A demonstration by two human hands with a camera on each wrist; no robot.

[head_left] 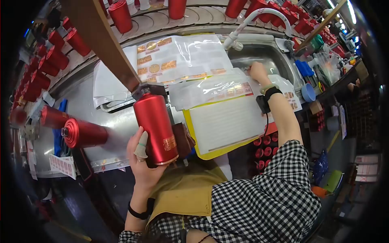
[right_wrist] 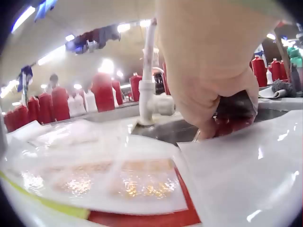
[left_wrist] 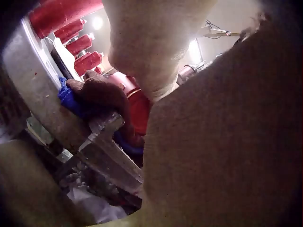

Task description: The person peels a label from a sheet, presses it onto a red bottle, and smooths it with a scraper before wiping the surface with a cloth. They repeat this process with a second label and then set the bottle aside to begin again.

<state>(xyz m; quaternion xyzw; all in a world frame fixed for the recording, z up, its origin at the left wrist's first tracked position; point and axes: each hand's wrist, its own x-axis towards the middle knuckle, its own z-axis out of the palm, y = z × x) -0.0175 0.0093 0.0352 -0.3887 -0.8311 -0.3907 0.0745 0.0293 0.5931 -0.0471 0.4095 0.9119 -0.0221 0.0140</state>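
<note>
My left hand (head_left: 145, 172) grips a glossy red bottle (head_left: 154, 121) near its base, with a pale rubber cot (head_left: 140, 150) on one finger. The bottle leans, its neck up by a dark bracket at the end of a brown bar; a gold decal (head_left: 169, 142) shows low on its side. In the left wrist view my hand covers most of the bottle. My right hand (head_left: 259, 73) is at the near edge of the metal sink (head_left: 279, 60), fingers curled downward. Glossy decal sheets (head_left: 219, 87) lie beside it. I cannot tell whether its fingertips pinch anything.
A white faucet (head_left: 259, 14) arches over the sink. Left of me, a red bottle (head_left: 85, 133) lies on the metal counter (head_left: 117, 121). A white pad on a yellow folder (head_left: 187, 121) lies before me. Red bottles (head_left: 120, 16) line the conveyor behind; a blue cup (head_left: 308, 92) stands right.
</note>
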